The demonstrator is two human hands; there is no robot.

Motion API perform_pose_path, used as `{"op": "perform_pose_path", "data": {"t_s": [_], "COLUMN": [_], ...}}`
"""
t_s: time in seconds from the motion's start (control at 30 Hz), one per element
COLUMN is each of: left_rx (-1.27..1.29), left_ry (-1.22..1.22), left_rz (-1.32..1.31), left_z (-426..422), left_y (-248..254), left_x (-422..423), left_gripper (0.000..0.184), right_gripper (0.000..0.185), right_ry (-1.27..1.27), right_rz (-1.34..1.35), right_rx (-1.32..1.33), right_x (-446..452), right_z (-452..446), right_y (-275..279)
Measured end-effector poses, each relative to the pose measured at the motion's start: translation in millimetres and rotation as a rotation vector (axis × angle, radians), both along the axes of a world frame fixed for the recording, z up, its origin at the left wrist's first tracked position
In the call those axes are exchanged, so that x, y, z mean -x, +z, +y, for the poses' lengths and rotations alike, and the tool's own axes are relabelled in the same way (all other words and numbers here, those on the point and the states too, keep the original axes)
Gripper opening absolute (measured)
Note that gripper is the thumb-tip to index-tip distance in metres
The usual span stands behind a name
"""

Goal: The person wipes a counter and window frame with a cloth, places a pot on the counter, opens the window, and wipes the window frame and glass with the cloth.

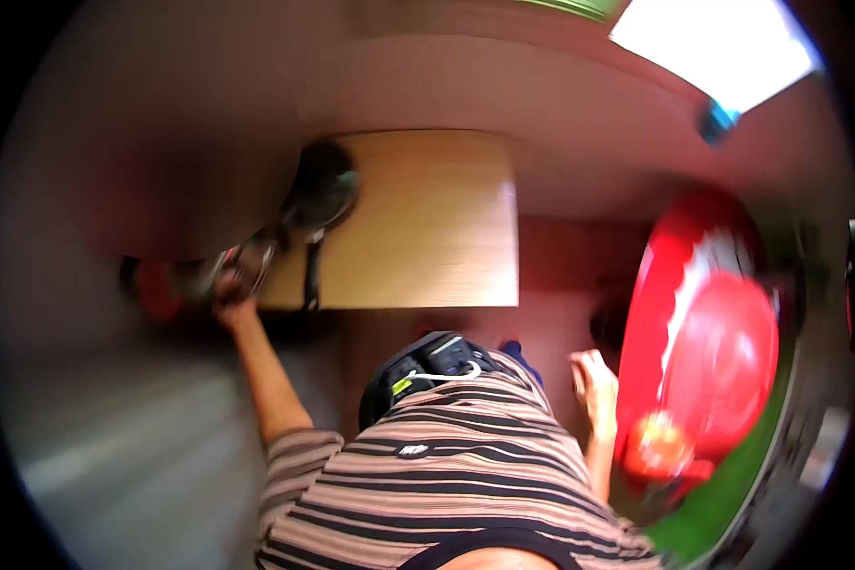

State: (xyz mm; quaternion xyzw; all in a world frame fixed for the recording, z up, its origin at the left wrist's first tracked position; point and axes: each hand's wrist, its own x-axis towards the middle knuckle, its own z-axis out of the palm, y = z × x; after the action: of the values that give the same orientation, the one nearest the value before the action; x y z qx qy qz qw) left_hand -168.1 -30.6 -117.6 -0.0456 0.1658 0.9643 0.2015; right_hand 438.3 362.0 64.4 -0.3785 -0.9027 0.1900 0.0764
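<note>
My left hand (233, 293) reaches out at the left, at a blurred dark and metallic item (249, 264) beside the wooden table. Motion smears its fingers, so its grip cannot be made out. On the table's left part lies a dark pan (323, 185), its black handle (312, 274) pointing toward me. My right hand (594, 380) hangs near my right side with its fingers curled, and nothing shows in them. Close to its right stands a large red object (722, 351) with a white jagged pattern.
A light wooden table (437, 218) stands in front of me. Left of it is a blurred red item (157, 290). A green surface (708, 518) lies at the lower right, and a bright white panel (717, 47) is at the upper right.
</note>
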Motion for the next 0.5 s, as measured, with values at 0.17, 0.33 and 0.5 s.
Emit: {"op": "perform_pose_path", "data": {"t_s": [0.17,0.33,0.5], "left_rx": [0.675,0.982,1.07], "left_ry": [0.114,-0.008,-0.01], "left_rz": [-0.296,-0.248,-0.231], "left_z": [43.5,88.3,87.9], "left_y": [-7.5,4.8,18.9], "left_x": [4.8,0.1,-9.3], "left_gripper": [0.028,0.029,0.031], "right_gripper": [0.011,0.007,0.009], "right_ry": [-0.081,-0.179,-0.22], "right_rz": [-0.086,-0.084,-0.069], "right_rx": [-0.105,-0.085,-0.026], "right_x": [-4.1,-11.6,-13.4], "right_z": [-10.6,-28.5,-30.0], "right_y": [11.1,11.6,10.2]}}
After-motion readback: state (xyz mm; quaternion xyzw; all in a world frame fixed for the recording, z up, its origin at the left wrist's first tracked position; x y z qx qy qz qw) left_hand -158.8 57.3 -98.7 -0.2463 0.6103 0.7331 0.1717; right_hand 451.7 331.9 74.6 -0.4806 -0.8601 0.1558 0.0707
